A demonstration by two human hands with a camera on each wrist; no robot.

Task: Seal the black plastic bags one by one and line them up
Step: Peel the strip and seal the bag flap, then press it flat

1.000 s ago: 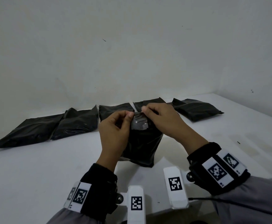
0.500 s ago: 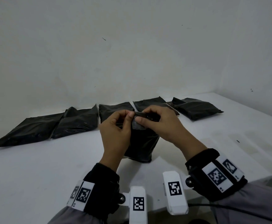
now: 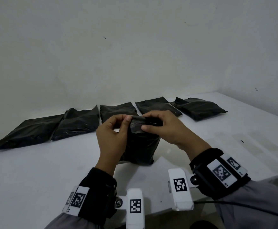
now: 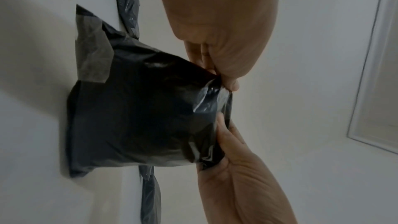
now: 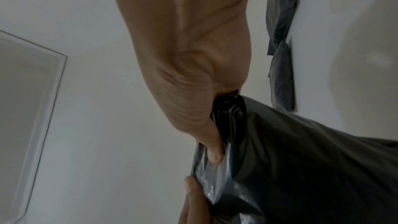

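One black plastic bag [image 3: 140,146] stands upright on the white table [image 3: 35,171], in front of me at the centre. My left hand [image 3: 127,120] pinches the left end of its folded top flap. My right hand [image 3: 145,123] grips the flap's right part, thumb on the front and fingers over the top. In the left wrist view the left hand [image 4: 228,84] pinches the bag [image 4: 140,117] at its shiny top edge, with the right hand [image 4: 237,168] below. The right wrist view shows the right hand [image 5: 213,151] clamped on the crumpled bag [image 5: 301,159] mouth.
Several black bags lie in a row along the back wall, from the far left bag [image 3: 27,129] to the far right bag [image 3: 199,108]. The table's near edge [image 3: 201,199] runs just in front of my wrists. The right wall meets the table at the far right.
The bag's top flap, held upright with its grey inner side showing, has been folded down over the front. Both hands have sunk slightly with it and kept their hold.
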